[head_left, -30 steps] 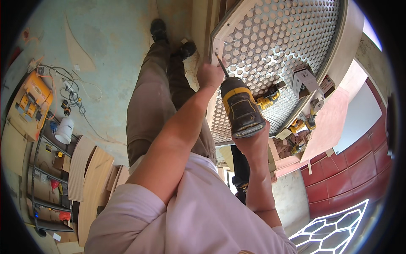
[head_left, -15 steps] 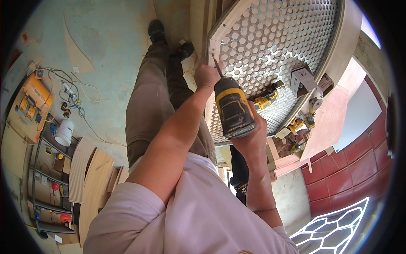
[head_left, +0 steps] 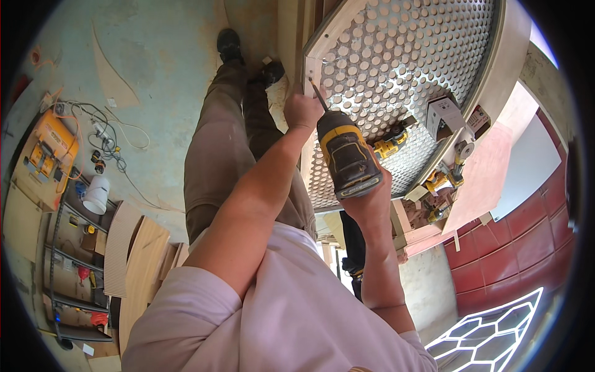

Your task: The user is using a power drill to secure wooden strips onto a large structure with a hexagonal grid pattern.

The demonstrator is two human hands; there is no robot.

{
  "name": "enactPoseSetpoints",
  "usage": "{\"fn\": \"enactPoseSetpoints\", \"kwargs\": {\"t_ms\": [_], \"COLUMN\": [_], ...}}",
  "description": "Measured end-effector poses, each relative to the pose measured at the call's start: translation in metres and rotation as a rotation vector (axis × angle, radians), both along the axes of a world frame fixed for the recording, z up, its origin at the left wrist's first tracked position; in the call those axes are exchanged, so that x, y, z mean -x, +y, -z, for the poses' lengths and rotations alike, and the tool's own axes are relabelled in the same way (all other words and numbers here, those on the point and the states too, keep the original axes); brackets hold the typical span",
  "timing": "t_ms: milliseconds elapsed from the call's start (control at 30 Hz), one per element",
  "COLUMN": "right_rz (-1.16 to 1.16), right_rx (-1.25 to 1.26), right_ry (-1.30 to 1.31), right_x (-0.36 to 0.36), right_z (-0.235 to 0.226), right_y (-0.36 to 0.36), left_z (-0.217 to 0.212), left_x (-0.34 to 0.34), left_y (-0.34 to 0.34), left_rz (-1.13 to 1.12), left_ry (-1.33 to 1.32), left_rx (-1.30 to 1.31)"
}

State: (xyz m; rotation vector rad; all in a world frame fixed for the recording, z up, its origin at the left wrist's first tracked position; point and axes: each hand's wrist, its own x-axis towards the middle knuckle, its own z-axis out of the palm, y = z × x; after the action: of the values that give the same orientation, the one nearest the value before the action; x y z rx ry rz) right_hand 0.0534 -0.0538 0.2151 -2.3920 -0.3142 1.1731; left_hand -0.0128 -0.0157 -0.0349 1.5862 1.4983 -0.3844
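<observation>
My right hand (head_left: 369, 199) grips a black and yellow cordless drill (head_left: 348, 158) from behind and beneath. Its long thin bit (head_left: 318, 93) points away from me, with the tip at the pale wooden frame (head_left: 313, 67) near a corner; I cannot tell whether it touches. My left hand (head_left: 302, 111) is closed beside the bit at the frame's edge, and what its fingers hold is hidden. Inside the frame lies a perforated metal panel (head_left: 409, 56) with round holes.
On the panel rest a yellow power tool (head_left: 390, 144) and an open carton (head_left: 442, 118). An angle grinder (head_left: 458, 155) lies past its edge. At left are a yellow toolbox (head_left: 52, 146), tangled cables (head_left: 105, 136), a white bucket (head_left: 96, 194) and a black shelf rack (head_left: 77, 302). Another person's dark-trousered leg (head_left: 353, 245) shows behind.
The drill's rear has swung slightly right with my right hand, so the drill leans more. The bit's tip has shifted a little to the left. My left hand stays nearly still.
</observation>
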Motion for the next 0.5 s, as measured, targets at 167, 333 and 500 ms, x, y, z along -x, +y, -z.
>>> {"fn": "enactPoseSetpoints", "kwargs": {"t_ms": [167, 333, 500], "right_rz": [-0.014, -0.022, 0.015], "right_rx": [0.02, 0.012, -0.01], "right_ry": [0.021, -0.003, -0.006], "right_x": [0.0006, 0.0022, 0.0017], "right_z": [0.002, 0.0061, 0.0069], "right_y": [-0.0035, -0.0038, -0.0041], "left_z": [-0.0011, 0.0039, 0.0002], "left_x": [-0.0006, 0.0028, 0.0008], "left_y": [-0.0025, -0.0028, -0.0016], "left_rz": [-0.049, -0.057, -0.044], "left_ry": [-0.096, -0.09, -0.093], "left_rx": [-0.006, 0.001, -0.022]}}
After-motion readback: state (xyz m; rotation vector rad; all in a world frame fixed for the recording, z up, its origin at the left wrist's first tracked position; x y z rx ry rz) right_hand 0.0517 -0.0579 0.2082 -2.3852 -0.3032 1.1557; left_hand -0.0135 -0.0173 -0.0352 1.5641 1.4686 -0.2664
